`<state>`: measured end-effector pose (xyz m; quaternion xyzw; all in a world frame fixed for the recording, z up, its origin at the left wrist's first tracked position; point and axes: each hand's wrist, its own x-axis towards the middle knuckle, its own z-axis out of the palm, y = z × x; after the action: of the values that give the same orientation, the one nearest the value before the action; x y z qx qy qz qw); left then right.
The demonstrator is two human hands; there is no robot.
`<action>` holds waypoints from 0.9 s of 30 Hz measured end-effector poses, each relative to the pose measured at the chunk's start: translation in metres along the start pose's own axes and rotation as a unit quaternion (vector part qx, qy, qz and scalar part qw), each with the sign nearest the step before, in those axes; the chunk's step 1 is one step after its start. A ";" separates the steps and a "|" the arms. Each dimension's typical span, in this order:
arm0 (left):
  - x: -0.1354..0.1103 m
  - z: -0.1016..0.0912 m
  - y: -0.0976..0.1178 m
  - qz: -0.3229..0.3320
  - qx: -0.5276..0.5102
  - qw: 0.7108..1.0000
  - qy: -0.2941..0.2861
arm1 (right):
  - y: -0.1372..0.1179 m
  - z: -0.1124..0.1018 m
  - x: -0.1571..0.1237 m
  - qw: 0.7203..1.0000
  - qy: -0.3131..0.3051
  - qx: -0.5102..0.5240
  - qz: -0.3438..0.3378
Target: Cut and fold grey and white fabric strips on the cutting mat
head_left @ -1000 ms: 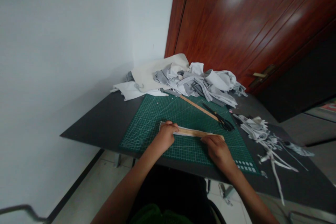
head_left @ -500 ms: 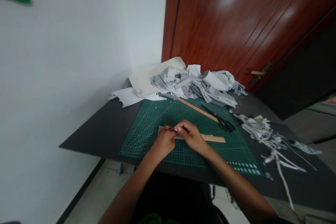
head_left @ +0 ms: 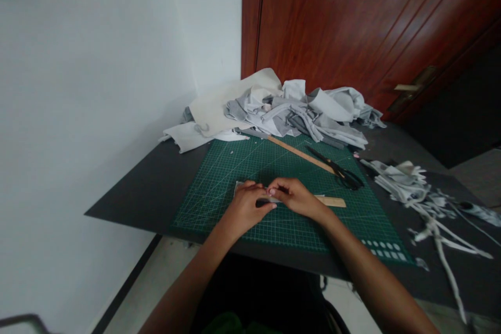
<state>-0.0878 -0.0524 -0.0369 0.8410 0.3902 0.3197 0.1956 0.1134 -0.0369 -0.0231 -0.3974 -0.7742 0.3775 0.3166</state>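
Both hands work low over a green cutting mat point(head_left: 219, 209). My left hand point(head_left: 246, 206) lies across a narrow piece of pale fabric point(head_left: 237, 187) and a wooden ruler point(head_left: 333, 202), its fingers on the far edge and its thumb apart on the near side. My right hand point(head_left: 293, 196) is closed, thumb and index finger pinched at the fabric's far edge beside the left fingers. The ruler's end sticks out to the right from under my right hand. Most of the fabric is hidden by the hands.
Black scissors point(head_left: 338, 171) and a second long wooden ruler point(head_left: 299, 153) lie further back on the mat. Grey and white fabric point(head_left: 289, 112) is heaped behind. Fabric scraps and strips point(head_left: 407, 182) lie at the right of the dark table point(head_left: 144, 188), beside a wall.
My left thumb has moved away from its fingers, toward the near side of the ruler. My right hand keeps its pinch. The view has shifted slightly.
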 end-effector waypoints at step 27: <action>-0.003 0.004 -0.009 0.015 -0.053 0.996 0.066 | 0.009 0.013 -0.001 0.980 0.028 -0.196 -0.008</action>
<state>-0.0919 -0.0494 -0.0463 0.8123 0.3726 0.3972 0.2088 0.1073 -0.0381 -0.0373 -0.4557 -0.8272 0.2049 0.2573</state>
